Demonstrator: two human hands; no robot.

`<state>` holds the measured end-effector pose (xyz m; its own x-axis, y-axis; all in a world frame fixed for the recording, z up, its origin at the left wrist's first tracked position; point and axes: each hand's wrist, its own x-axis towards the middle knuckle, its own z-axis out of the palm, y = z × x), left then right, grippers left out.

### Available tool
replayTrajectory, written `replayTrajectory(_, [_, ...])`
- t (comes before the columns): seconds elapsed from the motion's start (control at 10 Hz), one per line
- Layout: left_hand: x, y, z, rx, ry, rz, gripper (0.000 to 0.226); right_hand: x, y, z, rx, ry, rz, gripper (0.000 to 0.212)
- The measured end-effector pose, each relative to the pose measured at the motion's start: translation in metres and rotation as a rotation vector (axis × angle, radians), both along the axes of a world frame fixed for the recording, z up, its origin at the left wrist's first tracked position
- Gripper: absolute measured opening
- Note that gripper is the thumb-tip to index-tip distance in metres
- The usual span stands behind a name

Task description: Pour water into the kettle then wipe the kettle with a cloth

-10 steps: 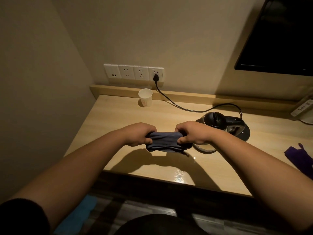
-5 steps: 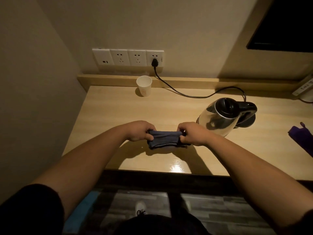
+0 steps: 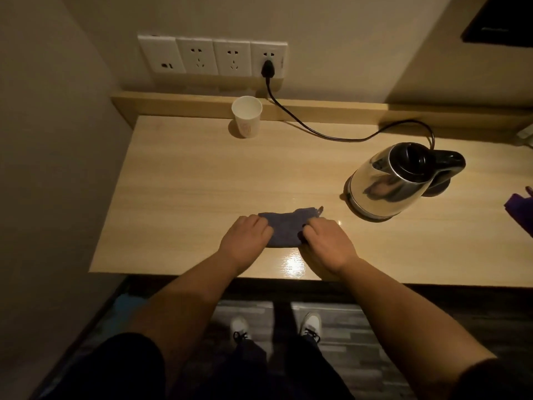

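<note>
Both hands on the cloth (image 3: pixel 284 229) — left hand (image 3: pixel 245 241) pinches its left end, right hand (image 3: pixel 327 245) pinches the right end, fingers curled down over the fabric. Cloth is dark blue, folded into a short band, lying flat on the desk (image 3: pixel 187 180) near the front edge, a frayed corner poking out at its upper right. Can't tell how tight either pinch is, fingertips are tucked under the knuckles. Kettle (image 3: pixel 395 183) stands upright to the right & a bit behind the cloth, apart from it, steel body w/ black lid and handle, handle pointing right. Its cord (image 3: pixel 326 134) runs back along the desk to a plug (image 3: pixel 266 67) in the rightmost wall socket. White paper cup (image 3: pixel 247 116) upright at the back of the desk, well apart from the hands — something purple (image 3: pixel 520 206) at the far right edge
</note>
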<state>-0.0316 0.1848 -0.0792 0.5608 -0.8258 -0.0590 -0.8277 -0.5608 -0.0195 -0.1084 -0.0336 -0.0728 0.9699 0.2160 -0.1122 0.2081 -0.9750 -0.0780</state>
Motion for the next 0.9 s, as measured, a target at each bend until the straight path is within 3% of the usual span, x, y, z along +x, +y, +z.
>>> replayTrajectory(0.2, [-0.023, 0.033, -0.019, 0.084, 0.104, -0.019, 0.066, -0.039, -0.007, -0.013, -0.037, 0.075, 0.066, 0.051])
replayTrajectory(0.3, [-0.031, 0.04, -0.025, 0.206, 0.165, 0.0, 0.077, -0.057, -0.007, -0.018, -0.147, 0.143, 0.071, 0.069])
replayTrajectory(0.4, [-0.04, 0.045, -0.03, 0.248, 0.195, 0.017, 0.08, -0.067, -0.001, -0.019, -0.148, 0.219, 0.054, 0.074])
replayTrajectory(0.5, [-0.036, 0.043, -0.02, 0.192, 0.223, 0.036, 0.071, -0.061, 0.0, -0.008, -0.051, 0.109, 0.047, 0.058])
replayTrajectory(0.6, [-0.023, 0.031, 0.0, -0.045, 0.237, 0.104, 0.047, -0.039, -0.002, 0.015, 0.151, 0.047, -0.053, 0.03])
replayTrajectory(0.7, [-0.003, 0.015, 0.028, -0.048, 0.454, 0.293, 0.026, -0.002, -0.002, 0.042, 0.195, 0.273, -0.2, 0.033])
replayTrajectory(0.8, [0.016, -0.002, 0.058, 0.14, 0.789, 0.345, 0.032, 0.032, 0.001, 0.07, 0.212, 0.592, -0.188, 0.03])
replayTrajectory(0.9, [0.03, -0.013, 0.084, 0.267, 1.149, 0.403, 0.034, 0.054, 0.007, 0.091, 0.259, 1.0, -0.315, 0.027])
